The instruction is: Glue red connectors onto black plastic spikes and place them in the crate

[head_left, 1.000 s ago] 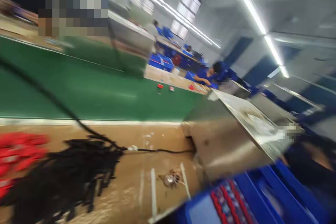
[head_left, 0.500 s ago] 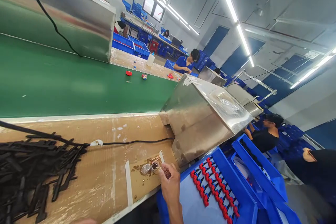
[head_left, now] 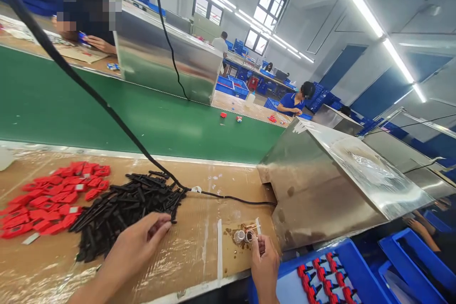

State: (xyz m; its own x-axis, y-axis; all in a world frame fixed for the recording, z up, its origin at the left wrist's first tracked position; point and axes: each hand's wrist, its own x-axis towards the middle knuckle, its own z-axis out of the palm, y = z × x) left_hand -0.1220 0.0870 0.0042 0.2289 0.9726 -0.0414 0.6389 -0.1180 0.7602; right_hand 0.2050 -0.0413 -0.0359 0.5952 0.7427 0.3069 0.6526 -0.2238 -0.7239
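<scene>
My left hand (head_left: 144,237) is at the right edge of a pile of black plastic parts (head_left: 131,199). Its thumb and forefinger are pinched together, with the dark end of one black plastic part (head_left: 174,222) showing at the fingertips. At the bench's front edge, my right hand (head_left: 265,261) has its fingers closed on a thin stick, mostly hidden now, at the rim of a small cup of dark liquid (head_left: 250,236). A second small clear cup (head_left: 239,236) stands touching it. Both are on a stained brown board (head_left: 231,263) with white tape along its side.
Red plastic parts (head_left: 53,199) lie left of the black pile. A black cable (head_left: 124,128) crosses above the bench to a metal housing (head_left: 320,194). Behind runs a green belt (head_left: 171,128). A blue tray (head_left: 288,285) holds rows of red-and-black assemblies. Co-workers sit beyond.
The view has swung left, bringing the red parts and a nearby co-worker into sight. My left hand has come up from the lower edge to the black pile. My right hand stays at the cups.
</scene>
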